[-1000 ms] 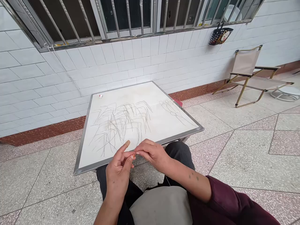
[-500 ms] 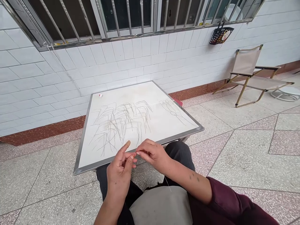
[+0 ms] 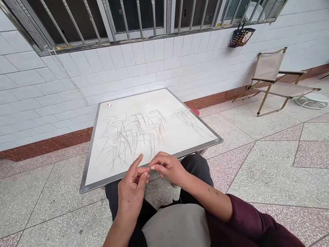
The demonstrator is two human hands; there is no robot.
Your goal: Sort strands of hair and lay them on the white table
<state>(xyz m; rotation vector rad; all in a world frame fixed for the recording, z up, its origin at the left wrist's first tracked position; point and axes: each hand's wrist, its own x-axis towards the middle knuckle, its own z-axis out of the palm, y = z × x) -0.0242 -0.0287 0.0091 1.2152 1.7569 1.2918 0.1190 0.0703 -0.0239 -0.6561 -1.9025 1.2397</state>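
Observation:
My left hand (image 3: 132, 192) and my right hand (image 3: 168, 168) meet just in front of the table's near edge, fingertips touching. Thumb and forefinger of each are pinched on a thin wire-like strand, mostly too fine to make out. A tan wrap covers the tip of a raised left finger. Beyond them, a white table (image 3: 169, 99) with a grey metal rim carries many thin, dark bent strands (image 3: 132, 132), heaped across its left and middle. Several looped strands (image 3: 189, 122) lie apart on the right side.
A small red-and-white object (image 3: 109, 105) sits at the table's far left corner. Behind is a white tiled wall (image 3: 144, 68) with a barred window. A dotted bag (image 3: 241, 37) hangs there; a folding chair (image 3: 272, 77) and a round white stool (image 3: 312, 100) stand right. Grey cloth (image 3: 177, 226) covers my lap.
Both hands stay pinched together, with slight finger shifts; more of the right hand's lower fingers shows. A pale strand end seen below the right wrist earlier is now barely visible.

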